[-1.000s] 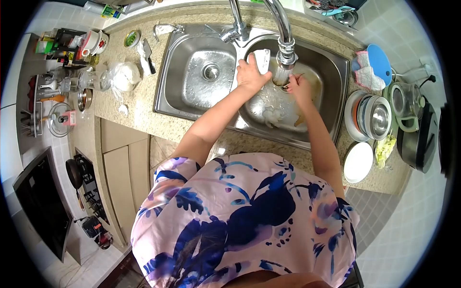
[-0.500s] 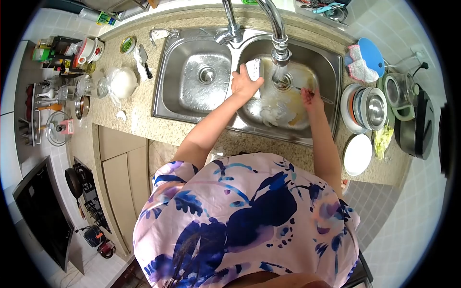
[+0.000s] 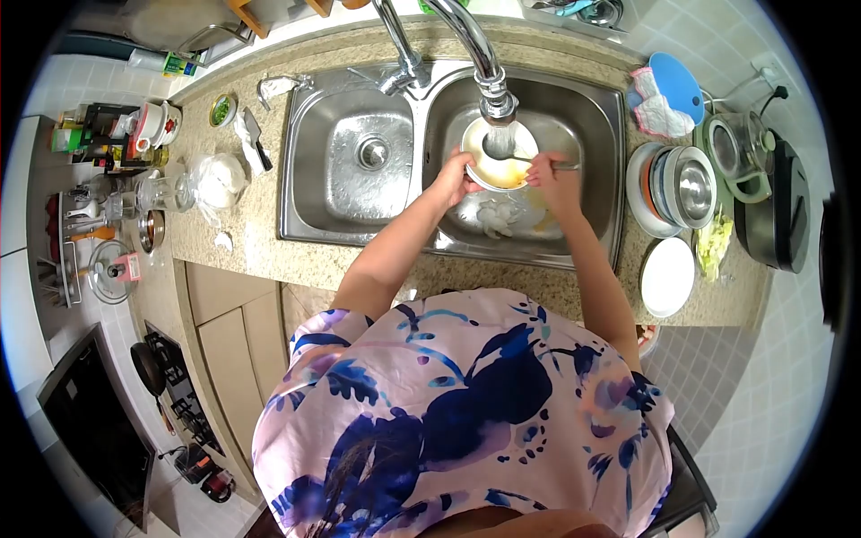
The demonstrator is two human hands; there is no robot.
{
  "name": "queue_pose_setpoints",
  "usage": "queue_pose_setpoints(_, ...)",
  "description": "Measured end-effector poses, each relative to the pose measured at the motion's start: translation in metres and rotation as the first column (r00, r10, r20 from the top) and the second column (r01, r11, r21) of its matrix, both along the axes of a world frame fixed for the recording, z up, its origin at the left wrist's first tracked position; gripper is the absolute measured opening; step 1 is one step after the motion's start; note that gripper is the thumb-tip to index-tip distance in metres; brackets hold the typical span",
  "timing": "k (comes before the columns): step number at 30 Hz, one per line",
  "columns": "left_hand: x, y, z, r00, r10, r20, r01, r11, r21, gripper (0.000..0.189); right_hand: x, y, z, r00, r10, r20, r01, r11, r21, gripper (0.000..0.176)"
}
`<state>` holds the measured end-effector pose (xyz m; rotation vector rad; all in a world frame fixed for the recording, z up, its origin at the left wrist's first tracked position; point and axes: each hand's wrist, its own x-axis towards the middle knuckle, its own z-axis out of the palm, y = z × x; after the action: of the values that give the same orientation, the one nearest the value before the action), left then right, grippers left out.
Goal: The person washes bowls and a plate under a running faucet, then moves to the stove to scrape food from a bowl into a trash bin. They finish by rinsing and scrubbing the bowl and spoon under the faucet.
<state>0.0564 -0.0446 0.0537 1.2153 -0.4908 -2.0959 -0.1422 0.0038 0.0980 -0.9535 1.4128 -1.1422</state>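
Observation:
In the right sink basin (image 3: 587, 117), my left hand (image 3: 456, 177) grips the left rim of a white bowl (image 3: 495, 173). The bowl is tilted under the stream from the chrome faucet (image 3: 498, 100), with yellowish liquid inside. At the bowl's right side, my right hand (image 3: 554, 184) is closed around the handle of a metal spoon (image 3: 567, 165). The spoon's head reaches into the bowl, partly hidden by running water. Below the bowl, pale wet scraps (image 3: 496, 217) lie on the basin floor; I cannot make out what they are.
Left of my hands is the second basin (image 3: 350, 193). A knife (image 3: 259, 148) and a plastic bag (image 3: 218, 184) lie on the left counter. To the right stand stacked bowls (image 3: 693, 188), a white plate (image 3: 667, 278), leafy scraps (image 3: 715, 242) and a blue board (image 3: 677, 85).
My left hand has turned the white bowl upward and brought it under the water. My right hand has moved left with the spoon, from the basin's right side into the bowl.

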Motion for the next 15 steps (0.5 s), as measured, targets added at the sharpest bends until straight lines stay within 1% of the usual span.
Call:
queue_pose_setpoints(1, 0.001, 0.000, -0.001, 1.000, -0.002, 0.000, 0.002, 1.000, 0.002, 0.065, 0.004, 0.002, 0.006, 1.000, -0.002, 0.000, 0.002, 1.000, 0.002, 0.018)
queue_pose_setpoints(3, 0.010, -0.001, -0.002, 0.992, 0.022, -0.127, -0.025, 0.999, -0.023, 0.064, 0.009, 0.007, 0.021, 0.983, 0.128, -0.134, -0.132, 0.991, -0.021, 0.012)
queue_pose_setpoints(4, 0.016, -0.002, -0.005, 0.984, 0.032, -0.178, -0.035, 0.999, -0.013, 0.064, 0.007, 0.009, 0.032, 0.983, 0.129, -0.133, -0.133, 0.991, -0.020, 0.012)
queue_pose_setpoints(5, 0.020, -0.004, -0.007, 0.983, 0.033, -0.178, -0.036, 0.999, -0.012, 0.064, 0.005, 0.011, 0.045, 0.958, 0.162, -0.234, -0.176, 0.984, -0.039, 0.011)
queue_pose_setpoints(6, 0.025, -0.009, -0.013, 0.962, 0.057, -0.267, -0.050, 0.998, 0.035, 0.064, 0.003, 0.011, 0.053, 0.923, 0.189, -0.334, -0.220, 0.974, -0.056, 0.010)
queue_pose_setpoints(7, 0.027, -0.012, -0.019, 0.932, 0.084, -0.353, -0.058, 0.995, 0.085, 0.063, 0.002, 0.009, 0.055, 0.923, 0.188, -0.335, -0.218, 0.974, -0.055, 0.010)
queue_pose_setpoints(8, 0.024, -0.016, -0.025, 0.926, 0.092, -0.366, -0.072, 0.995, 0.070, 0.063, 0.001, 0.007, 0.056, 0.900, 0.162, -0.405, -0.235, 0.962, -0.136, 0.009)
queue_pose_setpoints(9, 0.016, -0.019, -0.024, 0.926, 0.090, -0.368, -0.069, 0.995, 0.071, 0.063, 0.000, 0.005, 0.056, 0.873, 0.129, -0.471, -0.255, 0.943, -0.215, 0.008)
queue_pose_setpoints(11, -0.005, -0.023, -0.010, 0.969, 0.126, -0.211, -0.122, 0.992, 0.032, 0.058, 0.002, 0.003, 0.056, 0.856, 0.108, -0.505, -0.253, 0.940, -0.228, 0.007)
queue_pose_setpoints(12, -0.015, -0.023, -0.003, 0.977, 0.097, -0.192, -0.098, 0.995, 0.004, 0.061, 0.002, 0.002, 0.057, 0.838, 0.088, -0.539, -0.255, 0.936, -0.244, 0.006)
queue_pose_setpoints(15, -0.028, -0.019, 0.002, 0.977, 0.062, -0.203, -0.061, 0.998, 0.009, 0.062, -0.007, 0.004, 0.046, 0.827, 0.080, -0.557, -0.271, 0.924, -0.269, 0.007)
